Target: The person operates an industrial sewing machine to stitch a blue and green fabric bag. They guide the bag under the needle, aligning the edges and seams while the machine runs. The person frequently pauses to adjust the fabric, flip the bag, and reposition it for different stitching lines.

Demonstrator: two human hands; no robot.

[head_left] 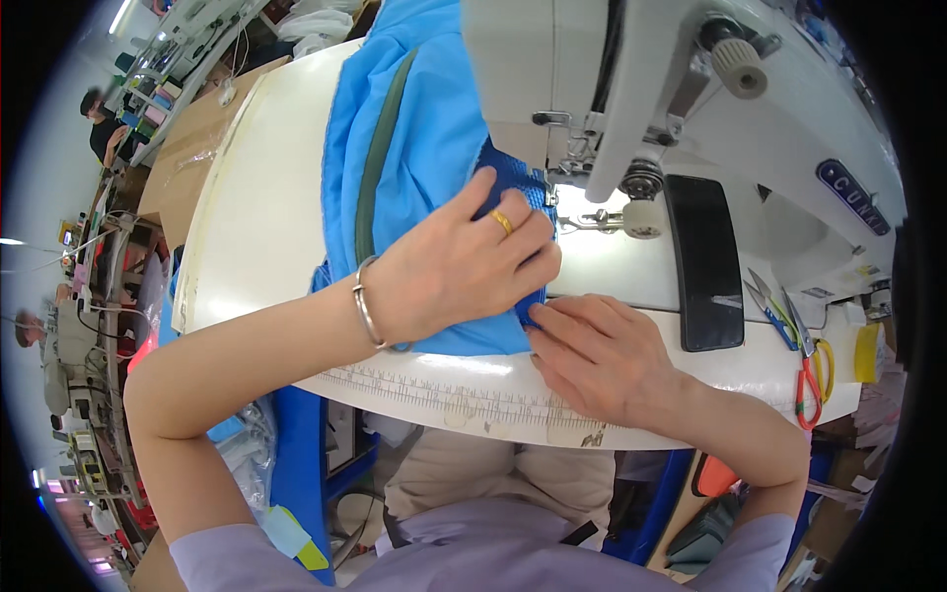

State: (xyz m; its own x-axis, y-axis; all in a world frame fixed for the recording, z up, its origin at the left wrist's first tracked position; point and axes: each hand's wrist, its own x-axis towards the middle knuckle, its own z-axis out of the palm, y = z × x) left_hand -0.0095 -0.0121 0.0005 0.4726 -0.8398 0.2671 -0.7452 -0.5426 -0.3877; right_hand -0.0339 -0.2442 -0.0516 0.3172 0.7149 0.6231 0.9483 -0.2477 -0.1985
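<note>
Item 1: oval dark-blue badge (pixel 853 197) with pale capital lettering, set aslant on the white body of the sewing machine (pixel 779 133), well up and to the right of the right hand (pixel 607 360).
Item 2: ruler scale (pixel 473 403), dark graduations and tiny numerals on the worktable (pixel 261 207), along its front edge, nearer the wearer than the left hand (pixel 469 252), running toward the right wrist; figures too small to read, partly worn.
</note>
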